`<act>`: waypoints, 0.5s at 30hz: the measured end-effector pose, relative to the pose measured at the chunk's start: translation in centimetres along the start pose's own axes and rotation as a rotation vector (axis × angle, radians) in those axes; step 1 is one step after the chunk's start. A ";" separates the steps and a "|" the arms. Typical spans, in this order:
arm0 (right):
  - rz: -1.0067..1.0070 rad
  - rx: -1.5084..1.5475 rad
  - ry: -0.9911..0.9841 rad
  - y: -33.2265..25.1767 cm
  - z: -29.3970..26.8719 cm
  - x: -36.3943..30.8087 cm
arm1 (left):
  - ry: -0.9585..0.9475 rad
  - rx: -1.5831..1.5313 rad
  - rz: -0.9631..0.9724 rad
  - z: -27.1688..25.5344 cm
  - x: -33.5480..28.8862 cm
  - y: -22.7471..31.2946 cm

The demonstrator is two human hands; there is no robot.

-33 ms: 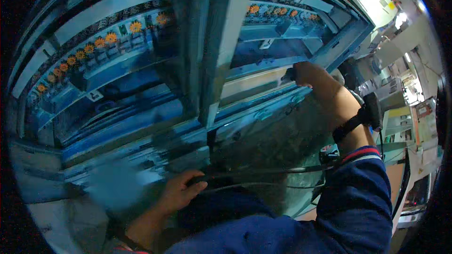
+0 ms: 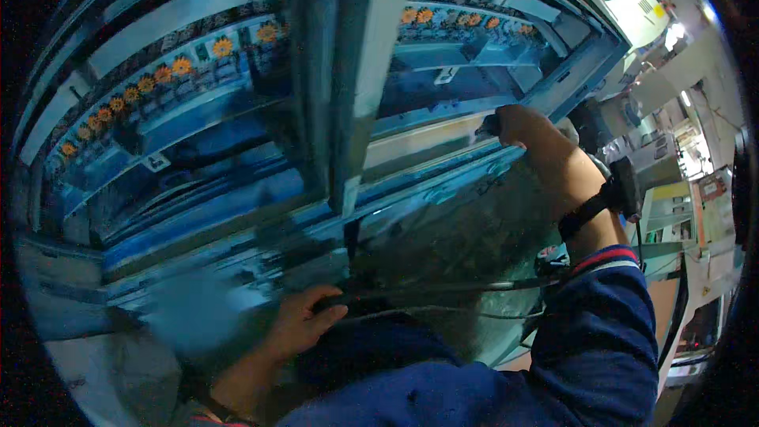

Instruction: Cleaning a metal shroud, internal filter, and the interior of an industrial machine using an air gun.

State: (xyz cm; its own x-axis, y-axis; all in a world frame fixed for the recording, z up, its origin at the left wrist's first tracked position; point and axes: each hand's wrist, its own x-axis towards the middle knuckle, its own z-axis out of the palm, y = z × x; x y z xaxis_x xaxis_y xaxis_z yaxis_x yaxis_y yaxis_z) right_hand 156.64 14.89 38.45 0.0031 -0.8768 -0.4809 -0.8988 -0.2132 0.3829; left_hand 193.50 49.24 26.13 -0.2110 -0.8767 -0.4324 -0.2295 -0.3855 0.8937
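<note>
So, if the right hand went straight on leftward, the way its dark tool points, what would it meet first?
Probably the pale upright post, beyond the pale strip that the dark tool in the right hand points along. Depth is unclear, so the tool may brush the strip first.

I can see the right arm (image 2: 565, 166) stretched well forward, its right hand (image 2: 515, 125) closed with the fingers curled under. The left forearm (image 2: 247, 378) slants in low, the left hand (image 2: 304, 320) half-curled near the torso (image 2: 395, 395), thumb pointing rightward.
</note>
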 end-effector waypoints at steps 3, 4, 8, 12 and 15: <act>-0.141 -0.232 0.071 4.9 1.0 1.4 | 0.022 0.055 -0.016 2.7 2.4 2.4; -0.167 -0.282 0.088 6.7 1.2 1.8 | 0.036 0.069 0.055 3.8 3.2 2.6; 0.003 -0.102 0.113 11.9 2.4 3.6 | -0.010 0.132 0.121 6.5 5.7 5.6; -0.016 0.004 0.186 16.6 2.7 5.1 | -0.013 0.150 0.086 8.0 6.7 7.5; 0.093 0.178 0.333 17.5 3.7 3.6 | -0.049 0.152 0.034 8.0 6.6 8.4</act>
State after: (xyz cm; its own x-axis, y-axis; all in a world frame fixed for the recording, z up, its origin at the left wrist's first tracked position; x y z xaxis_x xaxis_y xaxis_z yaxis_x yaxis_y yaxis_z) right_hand 139.33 9.55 40.52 0.0337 -0.9870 -0.1572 -0.9638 -0.0738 0.2562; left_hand 182.62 42.50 29.87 -0.2669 -0.8719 -0.4105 -0.3615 -0.3043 0.8813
